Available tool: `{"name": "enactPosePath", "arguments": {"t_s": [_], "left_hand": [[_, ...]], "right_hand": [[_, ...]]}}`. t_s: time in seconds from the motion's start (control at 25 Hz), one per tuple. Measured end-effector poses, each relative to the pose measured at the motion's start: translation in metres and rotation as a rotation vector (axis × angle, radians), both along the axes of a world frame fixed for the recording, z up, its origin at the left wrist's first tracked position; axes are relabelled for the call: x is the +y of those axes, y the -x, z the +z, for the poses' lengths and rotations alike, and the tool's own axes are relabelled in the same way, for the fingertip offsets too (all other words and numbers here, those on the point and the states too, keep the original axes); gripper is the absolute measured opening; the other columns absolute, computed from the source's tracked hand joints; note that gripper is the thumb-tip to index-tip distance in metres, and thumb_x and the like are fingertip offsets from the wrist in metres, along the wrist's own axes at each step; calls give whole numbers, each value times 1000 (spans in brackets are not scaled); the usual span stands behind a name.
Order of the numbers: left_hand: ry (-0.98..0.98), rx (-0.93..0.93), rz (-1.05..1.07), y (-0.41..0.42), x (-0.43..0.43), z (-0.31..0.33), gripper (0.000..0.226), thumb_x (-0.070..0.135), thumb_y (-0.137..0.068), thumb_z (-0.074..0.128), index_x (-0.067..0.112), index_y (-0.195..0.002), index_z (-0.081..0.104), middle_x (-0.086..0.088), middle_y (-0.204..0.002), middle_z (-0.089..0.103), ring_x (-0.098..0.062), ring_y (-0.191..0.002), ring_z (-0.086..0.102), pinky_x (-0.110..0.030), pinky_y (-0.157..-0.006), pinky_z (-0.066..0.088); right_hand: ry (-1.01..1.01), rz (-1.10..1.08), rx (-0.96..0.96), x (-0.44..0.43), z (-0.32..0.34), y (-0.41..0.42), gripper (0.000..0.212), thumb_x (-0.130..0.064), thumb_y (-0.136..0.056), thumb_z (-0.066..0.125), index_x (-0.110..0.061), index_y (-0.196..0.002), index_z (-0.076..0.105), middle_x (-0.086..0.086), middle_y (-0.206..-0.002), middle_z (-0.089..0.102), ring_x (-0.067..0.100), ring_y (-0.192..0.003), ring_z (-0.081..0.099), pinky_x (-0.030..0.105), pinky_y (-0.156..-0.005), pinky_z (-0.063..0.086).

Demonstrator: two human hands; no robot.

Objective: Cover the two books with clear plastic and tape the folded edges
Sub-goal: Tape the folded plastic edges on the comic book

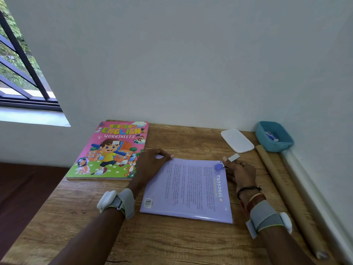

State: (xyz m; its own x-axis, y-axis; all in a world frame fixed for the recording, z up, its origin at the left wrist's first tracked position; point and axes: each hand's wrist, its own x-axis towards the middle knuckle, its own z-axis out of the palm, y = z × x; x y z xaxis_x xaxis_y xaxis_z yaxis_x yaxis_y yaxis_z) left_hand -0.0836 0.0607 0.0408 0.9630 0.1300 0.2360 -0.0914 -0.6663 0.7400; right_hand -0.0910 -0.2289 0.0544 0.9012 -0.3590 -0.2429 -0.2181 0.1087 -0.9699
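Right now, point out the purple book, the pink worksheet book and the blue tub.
purple book (188, 190), head view, middle of its back cover.
pink worksheet book (109, 150), head view, centre of its front cover.
blue tub (266, 139), head view, its near left wall.

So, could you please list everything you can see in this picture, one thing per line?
Table: one, brown wood, against the wall.
Purple book: one, lilac, back cover up, table centre, between the hands.
Pink book: one, pink worksheets cover, far left of table.
Lid: one, white, far right, beside the tub.
Tub: one, teal, far right corner, a small packet inside.
Rolls: two, one tan, one pale, along the right wall.
Window: one, dark bars, upper left.
Left hand: on the purple book's far left corner.
Right hand: at its far right corner, pinching a small pale strip.
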Motion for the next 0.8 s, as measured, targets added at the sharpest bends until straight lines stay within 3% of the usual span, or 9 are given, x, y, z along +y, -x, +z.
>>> {"name": "enactPosePath", "arguments": {"t_s": [0.2,0.4,0.6,0.8], "left_hand": [[-5,-14,105,1,-3,-5,28,56,-82,67,29,-76,75,18,-74,70,2,-73,63,-23,-65,45],[75,-8,165,-1,-4,-7,30,56,-83,67,27,-80,76,15,-77,72,0,-75,64,-22,-66,44],[90,4,135,0,-1,-4,31,56,-83,67,27,-79,77,15,-75,72,0,-74,65,-23,-68,48],[112,1,146,1,-2,-6,36,59,-82,65,26,-78,77,14,-74,72,-1,-72,66,-22,-65,47]], "right_hand": [[-31,97,45,-9,11,17,31,-27,-76,79,-4,-95,72,10,-89,75,25,-83,72,36,-72,59],[5,125,23,-6,9,32,25,-23,-75,80,-3,-89,73,8,-84,76,21,-75,72,29,-59,56],[13,79,42,-1,10,32,24,-22,-74,82,-5,-88,74,9,-87,76,23,-80,73,32,-65,57],[123,255,78,-17,19,54,25,-27,-73,82,-7,-86,75,6,-82,75,19,-77,69,32,-70,56]]}}
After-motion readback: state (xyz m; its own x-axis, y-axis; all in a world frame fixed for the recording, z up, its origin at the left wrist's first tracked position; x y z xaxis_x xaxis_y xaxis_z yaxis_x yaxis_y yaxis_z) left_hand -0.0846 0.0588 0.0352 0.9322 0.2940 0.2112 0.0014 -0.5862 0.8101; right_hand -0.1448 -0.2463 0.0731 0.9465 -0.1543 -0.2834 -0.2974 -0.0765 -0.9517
